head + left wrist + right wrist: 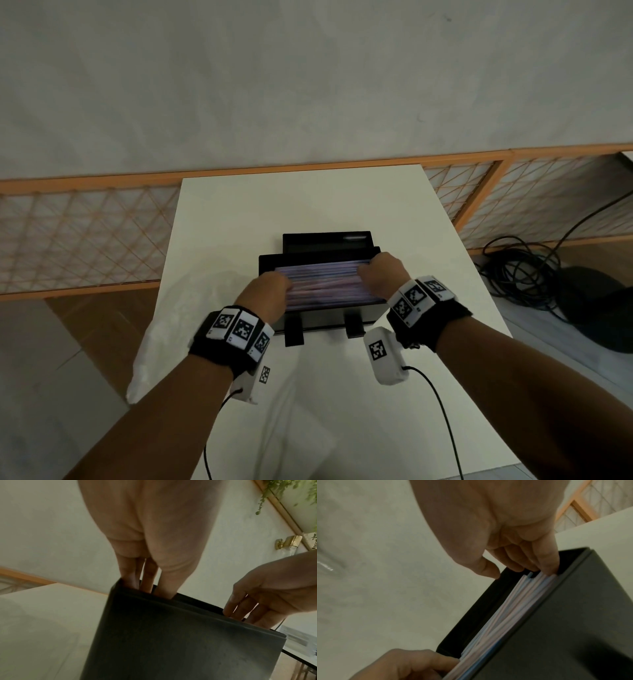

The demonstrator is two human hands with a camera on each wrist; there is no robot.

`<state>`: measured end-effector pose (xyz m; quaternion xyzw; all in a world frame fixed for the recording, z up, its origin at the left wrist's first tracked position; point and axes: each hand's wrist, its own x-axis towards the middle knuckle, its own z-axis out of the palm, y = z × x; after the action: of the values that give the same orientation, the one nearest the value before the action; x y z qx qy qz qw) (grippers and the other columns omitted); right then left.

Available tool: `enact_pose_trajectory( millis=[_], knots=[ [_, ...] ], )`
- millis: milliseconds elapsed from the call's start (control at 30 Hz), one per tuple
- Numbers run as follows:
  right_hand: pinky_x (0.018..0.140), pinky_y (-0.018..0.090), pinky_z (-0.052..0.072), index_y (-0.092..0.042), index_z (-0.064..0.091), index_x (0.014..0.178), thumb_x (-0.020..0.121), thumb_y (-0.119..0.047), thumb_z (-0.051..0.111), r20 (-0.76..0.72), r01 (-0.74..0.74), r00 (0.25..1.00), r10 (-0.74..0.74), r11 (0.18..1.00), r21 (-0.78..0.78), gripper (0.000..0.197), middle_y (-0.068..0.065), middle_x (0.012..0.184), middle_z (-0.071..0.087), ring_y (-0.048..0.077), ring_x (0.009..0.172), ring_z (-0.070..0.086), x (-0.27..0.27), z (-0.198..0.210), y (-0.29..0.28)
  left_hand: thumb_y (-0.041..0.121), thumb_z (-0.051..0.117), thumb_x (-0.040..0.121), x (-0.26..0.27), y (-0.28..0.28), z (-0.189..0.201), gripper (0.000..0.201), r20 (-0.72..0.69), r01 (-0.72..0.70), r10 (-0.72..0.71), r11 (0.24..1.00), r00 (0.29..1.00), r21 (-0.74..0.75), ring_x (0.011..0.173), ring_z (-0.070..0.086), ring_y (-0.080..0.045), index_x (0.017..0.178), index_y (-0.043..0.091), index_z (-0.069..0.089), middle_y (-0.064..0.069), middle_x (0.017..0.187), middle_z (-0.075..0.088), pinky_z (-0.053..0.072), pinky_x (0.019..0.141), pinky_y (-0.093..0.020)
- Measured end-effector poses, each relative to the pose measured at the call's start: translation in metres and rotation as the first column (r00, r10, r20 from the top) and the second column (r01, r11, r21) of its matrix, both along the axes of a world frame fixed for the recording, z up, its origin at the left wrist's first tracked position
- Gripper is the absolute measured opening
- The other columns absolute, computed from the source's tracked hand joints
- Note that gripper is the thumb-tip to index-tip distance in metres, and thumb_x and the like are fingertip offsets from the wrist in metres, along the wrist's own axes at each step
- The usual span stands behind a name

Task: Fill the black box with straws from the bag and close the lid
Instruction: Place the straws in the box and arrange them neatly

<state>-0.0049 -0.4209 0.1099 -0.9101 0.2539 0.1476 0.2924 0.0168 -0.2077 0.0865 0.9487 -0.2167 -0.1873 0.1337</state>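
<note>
The black box [325,318] stands mid-table with its lid [318,241] tipped open behind it. Pastel straws [325,284] lie lengthwise in it, nearly up to the rim. My left hand [270,287] is at the box's left end, its straight fingers [147,577] dipping inside the wall of the box [171,642]. My right hand [380,270] is at the right end, its fingertips [546,566] resting on the ends of the straws [513,608]. Neither hand grips anything. The clear plastic bag [161,329] lies slack on the table to the left.
The white table [308,198] is narrow, and its edges are close on both sides. An orange-framed lattice panel [85,233] runs behind it. Black cables [524,270] are coiled on the floor to the right. Two black tabs [294,330] stick out from the box's front.
</note>
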Motion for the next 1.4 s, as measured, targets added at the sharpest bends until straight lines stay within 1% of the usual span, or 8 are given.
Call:
enact_pose_trajectory(
  millis=[133, 333, 533, 633, 867, 967, 1067, 1400],
  knots=[
    [0.048, 0.026, 0.029, -0.007, 0.038, 0.056, 0.089, -0.015, 0.047, -0.015, -0.027, 1.0, 0.027, 0.999, 0.026, 0.035, 0.003, 0.056, 0.038, 0.02, 0.057, 0.041, 0.0, 0.0, 0.0, 0.004, 0.046, 0.089, -0.001, 0.002, -0.002, 0.029, 0.004, 0.009, -0.009, 1.0, 1.0, -0.015, 0.103, 0.059, -0.031, 0.108, 0.005, 0.067, -0.018, 0.112, 0.064, 0.047, 0.085, -0.032],
    [0.067, 0.032, 0.046, 0.003, 0.066, 0.081, 0.086, -0.014, 0.047, 0.057, -0.009, 0.998, 0.009, 1.0, 0.013, 0.026, 0.014, 0.076, 0.062, 0.028, 0.074, 0.058, 0.003, 0.006, -0.014, 0.004, 0.045, 0.09, -0.001, 0.003, -0.001, 0.03, 0.027, -0.018, 0.02, 0.996, 0.999, -0.082, 0.108, 0.056, -0.032, 0.113, 0.003, 0.064, -0.019, 0.116, 0.06, 0.044, 0.088, -0.033],
    [0.055, 0.025, 0.034, -0.005, 0.046, 0.065, 0.087, -0.01, 0.043, -0.028, -0.165, 0.986, 0.165, 0.986, -0.002, 0.023, 0.011, 0.077, 0.051, 0.024, 0.073, 0.049, 0.0, -0.009, -0.008, 0.006, 0.043, 0.091, 0.0, 0.001, -0.001, 0.024, -0.017, -0.015, 0.015, 1.0, 1.0, 0.001, 0.099, 0.06, -0.033, 0.104, 0.002, 0.063, -0.019, 0.11, 0.063, 0.044, 0.076, -0.03],
    [0.065, 0.025, 0.036, 0.006, 0.058, 0.084, 0.087, -0.009, 0.044, 0.01, -0.176, 0.984, 0.176, 0.983, 0.05, 0.021, 0.015, 0.08, 0.055, 0.023, 0.075, 0.051, 0.0, -0.012, -0.013, 0.002, 0.043, 0.09, 0.0, 0.001, -0.003, 0.024, -0.033, -0.004, 0.003, 1.0, 0.999, -0.028, 0.098, 0.061, -0.03, 0.103, 0.003, 0.064, -0.018, 0.107, 0.065, 0.037, 0.07, -0.024],
    [0.063, 0.027, 0.035, -0.003, 0.048, 0.068, 0.087, -0.011, 0.044, 0.04, -0.037, 0.999, 0.035, 0.997, 0.069, 0.021, 0.009, 0.065, 0.047, 0.024, 0.07, 0.046, 0.005, -0.01, -0.016, 0.009, 0.044, 0.092, 0.008, 0.0, -0.008, 0.037, 0.048, 0.016, -0.011, 0.994, 0.999, -0.112, 0.113, 0.046, -0.028, 0.125, 0.015, 0.059, -0.007, 0.125, 0.054, 0.041, 0.094, -0.033],
    [0.067, 0.027, 0.038, -0.006, 0.046, 0.077, 0.089, -0.015, 0.044, -0.069, -0.034, 0.997, 0.043, 0.992, 0.126, 0.016, 0.01, 0.077, 0.048, 0.023, 0.074, 0.045, 0.008, -0.014, -0.007, 0.013, 0.042, 0.095, 0.009, -0.005, -0.008, 0.033, 0.014, 0.058, -0.057, 0.997, 0.998, -0.05, 0.113, 0.047, -0.028, 0.119, 0.021, 0.064, -0.007, 0.123, 0.058, 0.044, 0.095, -0.038],
    [0.056, 0.025, 0.032, -0.009, 0.038, 0.063, 0.087, -0.015, 0.046, -0.031, -0.036, 0.999, 0.039, 0.994, 0.106, 0.026, 0.005, 0.065, 0.041, 0.023, 0.062, 0.042, 0.007, -0.018, -0.005, 0.014, 0.043, 0.095, 0.007, -0.006, -0.008, 0.031, 0.014, 0.057, -0.057, 0.997, 0.998, -0.056, 0.113, 0.047, -0.027, 0.116, 0.02, 0.066, -0.006, 0.12, 0.06, 0.045, 0.094, -0.038],
    [0.052, 0.028, 0.029, -0.005, 0.039, 0.064, 0.089, -0.016, 0.049, -0.006, 0.06, 0.998, -0.059, 0.99, 0.126, 0.029, 0.002, 0.064, 0.037, 0.023, 0.068, 0.041, 0.02, -0.019, -0.005, 0.011, 0.046, 0.091, 0.008, -0.004, -0.011, 0.031, 0.02, 0.06, -0.059, 0.993, 0.998, -0.105, 0.11, 0.055, -0.027, 0.114, 0.014, 0.067, -0.009, 0.116, 0.064, 0.049, 0.091, -0.04]
  ],
)
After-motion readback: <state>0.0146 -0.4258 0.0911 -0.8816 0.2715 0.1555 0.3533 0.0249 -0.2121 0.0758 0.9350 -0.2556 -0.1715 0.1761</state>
